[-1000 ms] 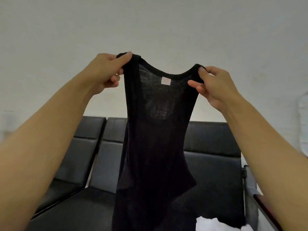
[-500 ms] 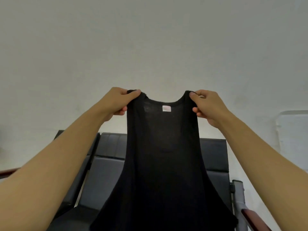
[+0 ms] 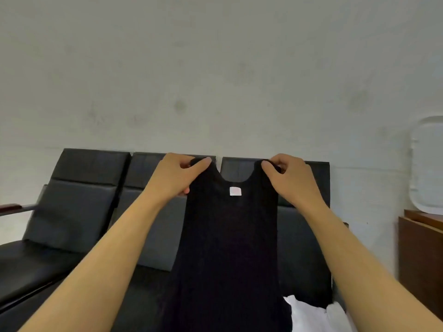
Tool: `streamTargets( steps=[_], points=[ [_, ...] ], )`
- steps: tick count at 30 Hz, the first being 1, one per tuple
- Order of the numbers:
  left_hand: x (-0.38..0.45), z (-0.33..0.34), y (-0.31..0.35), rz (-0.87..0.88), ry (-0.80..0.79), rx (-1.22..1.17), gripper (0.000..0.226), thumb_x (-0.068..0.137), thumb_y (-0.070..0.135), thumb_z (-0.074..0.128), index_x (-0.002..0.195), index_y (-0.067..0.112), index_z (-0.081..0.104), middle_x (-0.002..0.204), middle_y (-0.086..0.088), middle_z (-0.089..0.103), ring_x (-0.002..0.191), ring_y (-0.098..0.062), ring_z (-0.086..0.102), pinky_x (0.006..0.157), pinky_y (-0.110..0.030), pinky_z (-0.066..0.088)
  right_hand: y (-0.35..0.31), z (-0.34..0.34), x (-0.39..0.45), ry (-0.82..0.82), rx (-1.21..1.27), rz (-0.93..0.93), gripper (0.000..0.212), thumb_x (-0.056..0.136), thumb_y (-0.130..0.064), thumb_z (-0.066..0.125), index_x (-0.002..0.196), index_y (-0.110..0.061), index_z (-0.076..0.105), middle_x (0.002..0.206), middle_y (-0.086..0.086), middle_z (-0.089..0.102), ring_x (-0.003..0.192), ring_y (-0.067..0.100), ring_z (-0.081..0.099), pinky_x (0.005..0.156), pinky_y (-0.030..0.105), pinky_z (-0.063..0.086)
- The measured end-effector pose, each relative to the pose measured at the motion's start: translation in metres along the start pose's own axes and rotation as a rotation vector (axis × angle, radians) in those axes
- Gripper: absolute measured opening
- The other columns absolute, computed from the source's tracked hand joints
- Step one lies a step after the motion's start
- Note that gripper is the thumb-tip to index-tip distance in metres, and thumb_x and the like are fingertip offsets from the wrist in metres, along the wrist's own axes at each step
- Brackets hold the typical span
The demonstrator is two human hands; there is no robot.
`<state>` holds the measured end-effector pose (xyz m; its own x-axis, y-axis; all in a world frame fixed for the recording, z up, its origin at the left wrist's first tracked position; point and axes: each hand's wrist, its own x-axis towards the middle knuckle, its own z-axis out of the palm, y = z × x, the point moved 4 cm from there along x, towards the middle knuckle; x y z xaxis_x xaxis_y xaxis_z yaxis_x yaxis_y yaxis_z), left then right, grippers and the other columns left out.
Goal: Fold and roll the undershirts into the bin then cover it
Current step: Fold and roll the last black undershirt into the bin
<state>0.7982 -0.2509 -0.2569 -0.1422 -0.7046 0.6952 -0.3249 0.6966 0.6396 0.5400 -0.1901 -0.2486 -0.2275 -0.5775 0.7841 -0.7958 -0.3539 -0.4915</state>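
Hanging by its two shoulder straps, the black undershirt (image 3: 230, 248) is held up in front of a row of black padded seats (image 3: 79, 212), its white neck label (image 3: 235, 191) facing the camera. The left hand (image 3: 178, 178) pinches the left strap between thumb and curled fingers (image 3: 203, 162); the right hand (image 3: 291, 179) pinches the right strap likewise. White cloth (image 3: 316, 317) lies on the seat below the hem. A white lid-like panel (image 3: 426, 164) leans against the wall above a brown cabinet (image 3: 419, 255)
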Motion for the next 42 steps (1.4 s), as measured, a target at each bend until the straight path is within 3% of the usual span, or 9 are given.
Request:
streamTargets(
  steps=[4,11,18,24,28,31,35,38,42],
  points=[
    [-0.017,0.021,-0.020,0.027,-0.026,0.013,0.046,0.097,0.051,0.064,0.084,0.008,0.075,0.054,0.002,0.049,0.042,-0.007,0.047,0.047,-0.019,0.041,0.015,0.024,-0.024,-0.036,0.055,0.007,0.017,0.100,-0.039,0.063,0.100,-0.026,0.073,0.091,-0.014,0.073,0.087,0.002,0.067,0.074,0.017,0.048],
    [-0.032,0.051,-0.041,0.039,-0.055,0.017,0.048,0.098,0.048,0.065,0.077,0.005,0.069,0.054,-0.001,0.049,0.040,-0.009,0.048,0.045,-0.017,0.039,0.028,0.056,-0.050,-0.012,0.084,0.018,0.015,0.098,-0.038,0.066,0.089,-0.028,0.072,0.078,-0.012,0.071,0.075,0.000,0.066,0.059,0.010,0.045],
    [-0.041,0.077,-0.039,0.086,-0.125,0.059,0.036,0.099,0.043,0.065,0.080,0.014,0.076,0.052,-0.004,0.058,0.038,-0.005,0.050,0.045,-0.014,0.037,0.032,0.071,-0.065,-0.011,0.053,-0.010,0.012,0.097,-0.036,0.069,0.089,-0.026,0.072,0.073,-0.013,0.068,0.077,-0.006,0.063,0.062,0.005,0.044],
    [-0.043,0.088,-0.040,0.001,-0.138,0.021,0.041,0.100,0.039,0.064,0.083,0.003,0.074,0.051,-0.003,0.052,0.039,-0.010,0.050,0.045,-0.019,0.040,0.026,0.074,-0.071,-0.050,0.015,0.008,0.009,0.097,-0.038,0.068,0.092,-0.030,0.071,0.073,-0.017,0.067,0.074,-0.012,0.063,0.054,0.005,0.045],
    [-0.046,0.090,-0.035,-0.090,-0.215,-0.079,0.039,0.104,0.041,0.058,0.087,0.014,0.080,0.058,0.001,0.067,0.045,-0.011,0.052,0.047,-0.020,0.044,0.021,0.071,-0.072,-0.097,0.020,-0.012,0.011,0.098,-0.035,0.067,0.091,-0.033,0.074,0.072,-0.019,0.069,0.075,-0.010,0.064,0.056,0.003,0.045],
    [-0.046,0.092,-0.033,-0.133,-0.285,-0.129,0.040,0.108,0.040,0.050,0.092,0.016,0.078,0.074,0.002,0.077,0.050,-0.016,0.058,0.048,-0.022,0.046,0.019,0.069,-0.072,-0.138,0.023,-0.021,0.018,0.100,-0.034,0.063,0.091,-0.030,0.079,0.075,-0.015,0.073,0.076,-0.001,0.066,0.060,0.009,0.049],
    [-0.047,0.087,-0.035,-0.178,-0.348,-0.220,0.040,0.111,0.037,0.042,0.112,0.010,0.072,0.089,-0.001,0.080,0.054,-0.015,0.062,0.043,-0.020,0.044,0.020,0.068,-0.071,-0.216,0.083,-0.018,0.030,0.100,-0.050,0.058,0.090,-0.031,0.080,0.075,-0.014,0.073,0.075,0.002,0.067,0.066,0.018,0.051],
    [-0.048,0.086,-0.038,-0.200,-0.376,-0.242,0.045,0.111,0.036,0.042,0.104,0.003,0.072,0.088,-0.002,0.079,0.055,-0.017,0.062,0.043,-0.022,0.043,0.018,0.071,-0.073,-0.286,0.028,-0.020,0.030,0.092,-0.061,0.062,0.093,-0.035,0.078,0.082,-0.013,0.075,0.079,0.005,0.069,0.071,0.022,0.055],
    [-0.048,0.086,-0.041,-0.244,-0.425,-0.321,0.047,0.111,0.039,0.040,0.116,0.005,0.072,0.091,-0.004,0.078,0.059,-0.016,0.063,0.044,-0.022,0.043,0.018,0.074,-0.072,-0.271,-0.023,-0.020,0.028,0.090,-0.058,0.068,0.096,-0.032,0.077,0.082,-0.011,0.074,0.077,0.006,0.068,0.069,0.023,0.055]
  ],
)
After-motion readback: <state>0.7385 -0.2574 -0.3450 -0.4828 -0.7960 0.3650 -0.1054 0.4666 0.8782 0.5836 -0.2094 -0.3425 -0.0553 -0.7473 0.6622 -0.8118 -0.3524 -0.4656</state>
